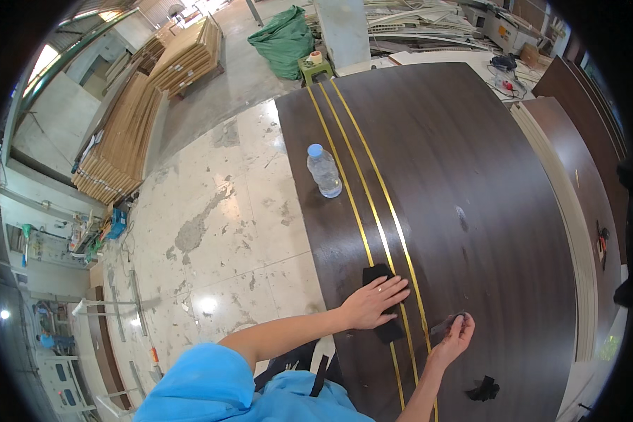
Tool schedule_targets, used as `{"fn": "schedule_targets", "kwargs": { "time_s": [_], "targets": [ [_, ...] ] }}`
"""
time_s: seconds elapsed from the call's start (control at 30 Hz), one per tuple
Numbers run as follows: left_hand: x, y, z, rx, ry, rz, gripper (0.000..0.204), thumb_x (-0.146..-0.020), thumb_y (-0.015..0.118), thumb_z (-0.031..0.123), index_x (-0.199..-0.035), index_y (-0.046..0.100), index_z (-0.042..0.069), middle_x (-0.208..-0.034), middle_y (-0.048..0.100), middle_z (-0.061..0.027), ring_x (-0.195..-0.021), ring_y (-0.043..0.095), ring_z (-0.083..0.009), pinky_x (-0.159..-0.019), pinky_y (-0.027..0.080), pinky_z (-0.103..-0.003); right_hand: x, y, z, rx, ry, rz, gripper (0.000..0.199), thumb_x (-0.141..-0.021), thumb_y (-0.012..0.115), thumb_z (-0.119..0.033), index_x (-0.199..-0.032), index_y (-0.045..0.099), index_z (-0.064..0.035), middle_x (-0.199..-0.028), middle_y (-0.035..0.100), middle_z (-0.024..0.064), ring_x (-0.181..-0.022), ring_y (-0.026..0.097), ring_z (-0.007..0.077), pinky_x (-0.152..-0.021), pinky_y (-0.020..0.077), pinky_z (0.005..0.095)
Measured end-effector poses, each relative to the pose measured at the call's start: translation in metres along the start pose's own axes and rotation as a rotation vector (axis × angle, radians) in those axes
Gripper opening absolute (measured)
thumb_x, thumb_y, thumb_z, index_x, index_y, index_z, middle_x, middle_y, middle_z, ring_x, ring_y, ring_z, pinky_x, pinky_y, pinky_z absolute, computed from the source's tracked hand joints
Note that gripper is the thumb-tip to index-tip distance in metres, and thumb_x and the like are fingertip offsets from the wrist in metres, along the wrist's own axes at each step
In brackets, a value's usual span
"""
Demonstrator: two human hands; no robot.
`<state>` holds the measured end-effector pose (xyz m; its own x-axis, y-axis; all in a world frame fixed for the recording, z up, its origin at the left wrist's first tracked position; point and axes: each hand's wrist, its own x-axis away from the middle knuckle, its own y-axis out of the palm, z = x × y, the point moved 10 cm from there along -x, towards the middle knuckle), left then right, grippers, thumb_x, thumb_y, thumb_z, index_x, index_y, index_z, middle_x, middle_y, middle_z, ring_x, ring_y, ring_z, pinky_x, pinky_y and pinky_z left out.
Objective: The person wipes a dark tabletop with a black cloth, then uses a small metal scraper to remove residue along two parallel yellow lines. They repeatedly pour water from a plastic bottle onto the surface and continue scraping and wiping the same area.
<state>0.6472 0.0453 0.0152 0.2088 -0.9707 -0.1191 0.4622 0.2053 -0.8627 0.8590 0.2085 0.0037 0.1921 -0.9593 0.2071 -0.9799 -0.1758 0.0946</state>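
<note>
A large dark brown wood-grain panel (485,197) lies in front of me, with three gold strips (383,239) running along its left part. My left hand (376,302) rests flat, fingers spread, on a folded black cloth (388,333) that lies across the strips. To the right of the strips, my right hand (454,339) is closed in a pinch just over the panel. Something small and thin, partly see-through, shows at its fingertips; its kind is unclear. A crumpled black scrap (483,388) lies on the panel near that hand.
A clear plastic bottle (323,171) with a blue cap stands on the panel's left side. Stacked boards (123,133) are at the far left, a green sack (285,42) and green stool (315,69) beyond the panel. More panels (580,162) and pliers-like tools (603,239) lie at right.
</note>
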Motion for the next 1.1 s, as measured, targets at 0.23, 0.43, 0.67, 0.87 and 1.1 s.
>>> {"fn": "schedule_targets", "kwargs": {
  "time_s": [0.23,0.43,0.67,0.87,1.1],
  "targets": [
    [0.001,-0.077,-0.13,-0.143,-0.186,0.136,0.07,-0.103,0.073,0.034,-0.165,0.051,0.009,-0.174,0.046,-0.0171,-0.162,0.043,-0.0345,-0.132,0.034,-0.05,0.009,0.05,0.006,0.046,0.108,-0.046,0.031,-0.114,0.068,-0.018,-0.141,0.062,-0.0031,-0.111,0.07,0.004,-0.09,0.064,0.009,-0.081,0.0519,0.0257],
    [0.005,-0.033,-0.078,-0.087,0.177,-0.151,0.076,-0.103,0.073,0.042,-0.168,0.048,0.012,-0.176,0.044,-0.0148,-0.164,0.039,-0.0337,-0.134,0.03,-0.054,0.078,0.068,0.05,0.228,0.055,0.285,0.045,-0.102,0.075,-0.011,-0.144,0.063,0.0019,-0.12,0.075,0.01,-0.103,0.071,0.0181,-0.092,0.0582,0.0339],
    [-0.035,-0.033,-0.064,0.076,0.572,-0.261,0.062,-0.096,0.079,0.025,-0.154,0.062,0.014,-0.163,0.06,-0.0125,-0.155,0.052,-0.0357,-0.128,0.039,-0.055,0.21,0.079,0.078,-0.053,0.134,0.697,0.029,-0.107,0.068,-0.001,-0.135,0.062,0.0015,-0.107,0.071,0.0036,-0.089,0.065,0.0087,-0.078,0.0555,0.0257],
    [-0.122,-0.047,-0.126,-0.144,0.347,-0.024,0.066,-0.106,0.07,0.03,-0.165,0.051,0.008,-0.172,0.05,-0.0175,-0.161,0.043,-0.0384,-0.132,0.031,-0.056,0.248,0.075,0.089,-0.216,0.14,0.868,0.03,-0.105,0.069,0.0,-0.135,0.062,0.0022,-0.103,0.07,0.0041,-0.085,0.064,0.0096,-0.077,0.0542,0.0259],
    [-0.004,-0.018,-0.061,-0.075,0.527,-0.403,0.082,-0.101,0.075,0.035,-0.171,0.042,0.008,-0.18,0.038,-0.0181,-0.168,0.033,-0.0358,-0.135,0.027,-0.054,0.214,0.065,0.087,-0.253,0.001,0.795,0.029,-0.105,0.068,0.001,-0.134,0.063,0.0006,-0.103,0.071,0.0043,-0.084,0.065,0.0093,-0.076,0.0557,0.0263]
  ]
}}
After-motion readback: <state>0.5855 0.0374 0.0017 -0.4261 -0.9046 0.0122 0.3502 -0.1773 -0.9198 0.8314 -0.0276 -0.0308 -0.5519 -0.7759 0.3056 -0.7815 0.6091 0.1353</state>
